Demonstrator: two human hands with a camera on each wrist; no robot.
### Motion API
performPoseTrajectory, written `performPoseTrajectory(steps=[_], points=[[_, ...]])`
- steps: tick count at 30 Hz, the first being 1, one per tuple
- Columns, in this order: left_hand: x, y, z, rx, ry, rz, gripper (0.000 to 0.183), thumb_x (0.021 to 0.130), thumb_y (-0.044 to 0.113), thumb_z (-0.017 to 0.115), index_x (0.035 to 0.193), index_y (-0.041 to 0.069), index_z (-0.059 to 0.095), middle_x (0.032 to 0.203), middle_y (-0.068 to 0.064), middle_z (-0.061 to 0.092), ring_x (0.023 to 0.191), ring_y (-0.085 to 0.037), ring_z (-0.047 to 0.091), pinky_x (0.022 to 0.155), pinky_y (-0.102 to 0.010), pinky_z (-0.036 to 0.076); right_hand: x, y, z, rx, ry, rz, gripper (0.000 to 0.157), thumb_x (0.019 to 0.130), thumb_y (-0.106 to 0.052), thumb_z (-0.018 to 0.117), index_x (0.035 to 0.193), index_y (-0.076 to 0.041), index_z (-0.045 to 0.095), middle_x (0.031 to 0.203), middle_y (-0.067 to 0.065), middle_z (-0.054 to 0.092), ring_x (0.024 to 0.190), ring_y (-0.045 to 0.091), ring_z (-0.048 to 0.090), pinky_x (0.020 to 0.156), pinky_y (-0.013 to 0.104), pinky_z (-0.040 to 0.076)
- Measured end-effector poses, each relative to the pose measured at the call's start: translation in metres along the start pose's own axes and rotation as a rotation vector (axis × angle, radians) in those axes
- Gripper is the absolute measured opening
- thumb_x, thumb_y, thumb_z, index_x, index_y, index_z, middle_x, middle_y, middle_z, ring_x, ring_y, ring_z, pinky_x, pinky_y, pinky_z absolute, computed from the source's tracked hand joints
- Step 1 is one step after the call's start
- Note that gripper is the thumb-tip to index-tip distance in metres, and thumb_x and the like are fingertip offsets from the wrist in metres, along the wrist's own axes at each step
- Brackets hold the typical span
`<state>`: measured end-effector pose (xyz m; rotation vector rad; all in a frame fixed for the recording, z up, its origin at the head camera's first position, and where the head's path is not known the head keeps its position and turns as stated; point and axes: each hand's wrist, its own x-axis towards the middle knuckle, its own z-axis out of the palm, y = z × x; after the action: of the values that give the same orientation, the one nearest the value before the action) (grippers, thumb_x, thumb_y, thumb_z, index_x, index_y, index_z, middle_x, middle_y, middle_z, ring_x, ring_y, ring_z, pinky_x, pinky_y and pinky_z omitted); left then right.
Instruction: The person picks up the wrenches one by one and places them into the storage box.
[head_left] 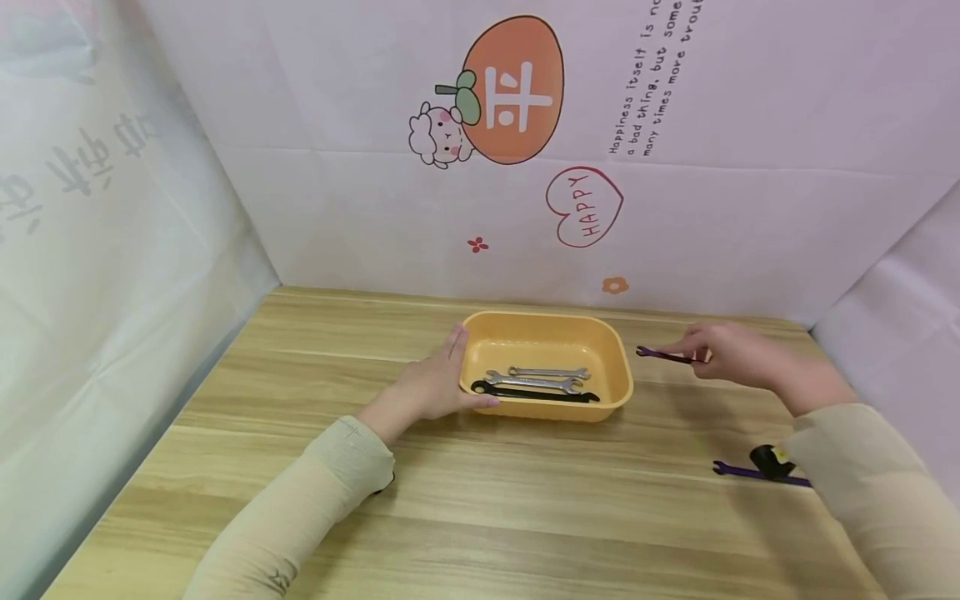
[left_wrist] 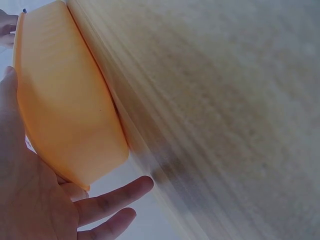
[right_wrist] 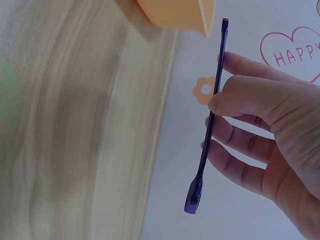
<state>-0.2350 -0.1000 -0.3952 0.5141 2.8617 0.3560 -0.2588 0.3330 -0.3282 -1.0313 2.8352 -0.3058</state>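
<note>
A yellow-orange plastic tub (head_left: 555, 412) stands on the wooden table. My left hand (head_left: 431, 385) grips its left end, thumb on the near rim and fingers along the side; the left wrist view shows two fingers stretched out below the tub's wall (left_wrist: 70, 100). Inside lie two silver wrenches, a smaller one (head_left: 551, 372) and a larger one (head_left: 531, 382), and a black wrench (head_left: 536, 394). To the right of the tub, my right hand (head_left: 738, 357) pinches a purple wrench (right_wrist: 206, 150) between thumb and fingers, held above the table.
Another purple wrench (head_left: 738, 472) lies on the table (head_left: 525, 517) at the right, partly hidden by the right sleeve and a small black device (head_left: 771, 461) at the wrist. White printed sheets (head_left: 360, 208) wall in the back and sides.
</note>
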Motion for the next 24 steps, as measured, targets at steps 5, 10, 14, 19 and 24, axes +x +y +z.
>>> performPoseTrajectory(steps=[5,10,14,19,24], points=[[0.000,0.000,0.000,-0.006,-0.001,0.001,0.134,0.078,0.090,0.054,0.164,0.007,-0.007,0.171,-0.009,-0.007,0.135,-0.037,0.052,0.071,-0.040,0.054,0.003,-0.002,0.004,0.024,0.013,-0.008,0.042,0.081,0.010,0.072,0.121,-0.001,0.075,0.087,-0.009,0.060,0.076,0.009,0.062,0.064,0.028,0.053],[0.000,0.000,0.000,-0.007,-0.003,-0.003,0.134,0.078,0.089,0.054,0.164,0.007,-0.007,0.171,-0.008,-0.007,0.134,-0.037,0.053,0.078,-0.044,0.055,0.008,-0.005,0.005,0.022,0.021,-0.015,0.043,0.081,0.010,0.071,0.122,-0.002,0.076,0.085,-0.010,0.059,0.076,0.008,0.061,0.064,0.028,0.052],[0.000,0.000,0.000,-0.001,-0.004,-0.008,0.134,0.078,0.090,0.054,0.164,0.008,-0.007,0.171,-0.007,-0.008,0.129,-0.036,0.057,0.077,-0.043,0.054,0.012,-0.008,0.003,0.015,0.024,-0.033,0.043,0.080,0.012,0.070,0.121,-0.003,0.076,0.084,-0.008,0.059,0.076,0.008,0.058,0.065,0.029,0.052],[0.001,0.000,0.000,0.000,-0.006,-0.012,0.134,0.078,0.089,0.055,0.164,0.008,-0.007,0.171,-0.007,-0.008,0.127,-0.035,0.059,0.074,-0.041,0.053,0.018,-0.012,0.002,0.006,0.013,-0.039,0.044,0.081,0.011,0.068,0.122,-0.005,0.077,0.084,-0.008,0.058,0.075,0.007,0.056,0.065,0.030,0.051],[0.000,0.001,0.000,0.003,-0.006,-0.013,0.134,0.078,0.090,0.054,0.164,0.008,-0.007,0.171,-0.007,-0.008,0.125,-0.036,0.060,0.071,-0.039,0.053,0.022,-0.015,0.001,0.023,0.015,-0.040,0.043,0.081,0.011,0.069,0.121,-0.004,0.077,0.085,-0.009,0.059,0.077,0.008,0.057,0.066,0.032,0.051]])
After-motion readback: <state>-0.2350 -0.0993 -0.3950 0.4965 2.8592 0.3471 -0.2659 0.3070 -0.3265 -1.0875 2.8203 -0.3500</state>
